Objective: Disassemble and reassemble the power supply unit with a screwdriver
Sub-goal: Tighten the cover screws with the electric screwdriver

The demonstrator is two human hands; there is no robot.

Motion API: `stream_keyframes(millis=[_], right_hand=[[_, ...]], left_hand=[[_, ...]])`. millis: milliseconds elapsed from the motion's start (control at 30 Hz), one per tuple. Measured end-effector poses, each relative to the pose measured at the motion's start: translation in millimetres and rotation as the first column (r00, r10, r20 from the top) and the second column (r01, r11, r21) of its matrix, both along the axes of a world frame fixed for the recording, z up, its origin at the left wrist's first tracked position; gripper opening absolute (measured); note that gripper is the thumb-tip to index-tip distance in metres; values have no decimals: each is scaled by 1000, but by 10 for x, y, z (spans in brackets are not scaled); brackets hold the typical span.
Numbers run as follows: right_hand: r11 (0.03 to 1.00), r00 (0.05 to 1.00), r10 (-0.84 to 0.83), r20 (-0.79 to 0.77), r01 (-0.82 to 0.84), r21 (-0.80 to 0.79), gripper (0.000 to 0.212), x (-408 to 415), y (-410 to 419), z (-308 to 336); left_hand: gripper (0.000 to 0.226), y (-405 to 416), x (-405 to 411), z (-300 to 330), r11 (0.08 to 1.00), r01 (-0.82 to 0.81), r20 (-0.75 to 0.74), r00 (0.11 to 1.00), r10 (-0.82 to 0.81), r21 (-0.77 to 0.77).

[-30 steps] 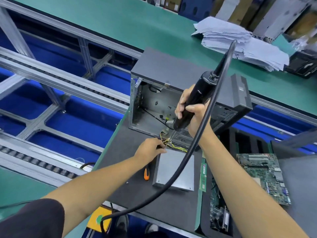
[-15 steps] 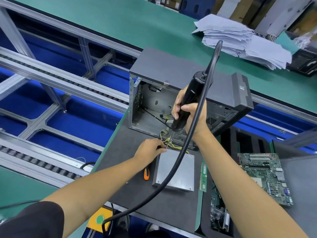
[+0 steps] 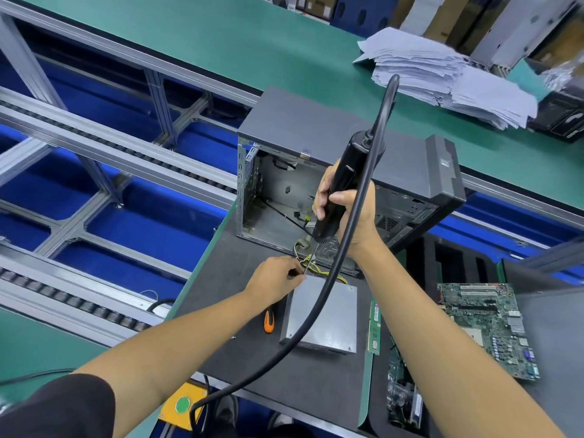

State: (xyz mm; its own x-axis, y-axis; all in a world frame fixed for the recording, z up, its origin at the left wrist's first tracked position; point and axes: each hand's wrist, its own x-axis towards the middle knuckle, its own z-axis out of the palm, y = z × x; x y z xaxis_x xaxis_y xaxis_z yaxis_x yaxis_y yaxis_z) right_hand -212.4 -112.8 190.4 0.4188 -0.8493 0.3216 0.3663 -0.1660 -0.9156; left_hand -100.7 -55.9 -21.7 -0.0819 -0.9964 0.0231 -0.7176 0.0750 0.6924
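Note:
A grey metal power supply unit (image 3: 328, 314) lies flat on the black mat, its yellow and black wires (image 3: 319, 271) running into the open computer case (image 3: 316, 165) behind it. My right hand (image 3: 347, 213) grips a black electric screwdriver (image 3: 343, 184), held nearly upright, its thin bit pointing down at the unit's far left corner. A thick black cable (image 3: 341, 267) loops from the tool's top down across the unit. My left hand (image 3: 275, 278) rests at that same corner, fingertips pinched at the bit's tip.
An orange-handled screwdriver (image 3: 269, 322) lies left of the unit. A green memory stick (image 3: 374, 325) and a motherboard (image 3: 486, 327) lie to the right. Stacked papers (image 3: 442, 74) sit on the green bench behind. A yellow box with a green button (image 3: 182, 404) hangs at the near edge.
The electric screwdriver has swung more upright and come down, so its bit now reaches the unit's corner by my left fingertips. My left hand stayed put.

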Motion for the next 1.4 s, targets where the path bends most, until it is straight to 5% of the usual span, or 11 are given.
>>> stream_keyframes(millis=[233,400,833,1133,1400], right_hand=[[991,994,-108,-31,106,-81,39,3,10,-104],[980,985,-173,-21,170,-101,27,20,15,-139],[999,999,21,31,-20,-40,33,95,13,-173],[998,998,53,25,-54,31,13,161,117,-139],[993,996,43,76,-51,109,36,151,72,-37]], left_hand=[[20,-41,15,-29,999,19,-5,1000,-19,37],[21,-32,78,-21,997,-2,-107,994,10,72],[31,-21,64,-24,995,37,-69,997,-31,93],[25,-39,5,75,990,1,-3,1000,-1,143],[32,102,-93,-60,965,-168,-249,944,216,200]])
